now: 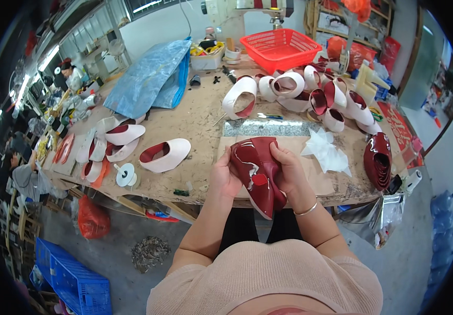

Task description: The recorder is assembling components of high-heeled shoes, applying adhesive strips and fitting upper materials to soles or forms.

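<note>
So the dark red glossy shoe upper (258,170) is up off the workbench (200,118), held at the near edge right in front of the person; left hand (224,176) is clamped on its left side, right hand (288,170) wraps the right side with fingers curled over the top edge; both hands are clearly grasping it, nothing loose.

My read on handling: it looks like thin patent material, so light and floppy, bending wherever you pinch it; the shiny face probably slides a bit under dry fingers and shows creases or scuffs easily; I'd hold it by the edges and the pale lining side, not press hard on the gloss.

Around it: a sheet of brown card (310,168) lies under the hands; crumpled white tissue (327,152) just to the right; a rolled stack of red pieces (378,160) further right; white uppers (164,155) to the left and a heap of them far right near the red basket (279,48).
</note>
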`<act>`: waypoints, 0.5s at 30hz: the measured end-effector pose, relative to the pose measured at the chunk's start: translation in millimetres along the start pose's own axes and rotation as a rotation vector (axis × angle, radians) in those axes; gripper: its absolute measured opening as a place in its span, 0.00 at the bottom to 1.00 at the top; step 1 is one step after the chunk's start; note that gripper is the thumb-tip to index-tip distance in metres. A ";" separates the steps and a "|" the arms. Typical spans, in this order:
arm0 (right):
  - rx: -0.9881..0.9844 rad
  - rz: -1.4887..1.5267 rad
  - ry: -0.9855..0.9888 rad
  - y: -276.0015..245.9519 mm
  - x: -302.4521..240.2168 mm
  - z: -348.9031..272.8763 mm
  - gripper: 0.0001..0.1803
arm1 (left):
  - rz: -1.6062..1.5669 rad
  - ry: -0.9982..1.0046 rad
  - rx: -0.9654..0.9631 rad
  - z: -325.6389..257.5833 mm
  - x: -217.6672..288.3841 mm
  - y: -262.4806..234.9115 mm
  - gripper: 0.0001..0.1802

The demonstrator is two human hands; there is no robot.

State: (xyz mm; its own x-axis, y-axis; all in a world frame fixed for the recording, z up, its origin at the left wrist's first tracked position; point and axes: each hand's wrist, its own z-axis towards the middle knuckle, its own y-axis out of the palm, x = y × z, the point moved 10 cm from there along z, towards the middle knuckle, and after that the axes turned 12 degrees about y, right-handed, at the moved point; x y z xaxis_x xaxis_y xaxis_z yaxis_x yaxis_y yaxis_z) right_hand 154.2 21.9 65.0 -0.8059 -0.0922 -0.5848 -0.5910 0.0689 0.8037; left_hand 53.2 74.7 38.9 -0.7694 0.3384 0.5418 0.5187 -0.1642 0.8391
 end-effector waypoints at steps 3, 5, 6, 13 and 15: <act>0.014 -0.237 -0.082 -8.0 -39.2 4.5 0.14 | 0.091 -0.088 -0.151 5.4 -7.0 -3.9 0.20; 0.037 -0.494 -0.194 4.4 -89.9 -1.8 0.13 | 0.346 0.084 -0.167 23.5 7.4 -18.4 0.18; 0.003 -0.748 -0.275 33.0 -105.8 -7.5 0.13 | 0.561 0.316 -0.110 31.6 31.8 -23.1 0.17; -0.317 -2.606 -0.720 69.5 -8.1 0.0 0.06 | 1.479 1.323 -1.167 -50.2 40.9 130.4 0.28; -0.328 -2.737 -0.707 37.2 11.0 -2.6 0.06 | 1.869 1.041 -1.290 -30.6 -4.1 92.1 0.26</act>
State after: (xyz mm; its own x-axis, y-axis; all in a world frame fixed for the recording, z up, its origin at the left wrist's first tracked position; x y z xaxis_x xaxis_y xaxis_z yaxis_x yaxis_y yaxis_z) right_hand 123.4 20.8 88.8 0.8728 0.3575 0.3323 0.2086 0.3423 -0.9161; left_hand 92.8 29.8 115.4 -0.0739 -0.9944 -0.0755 0.4843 0.0304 -0.8744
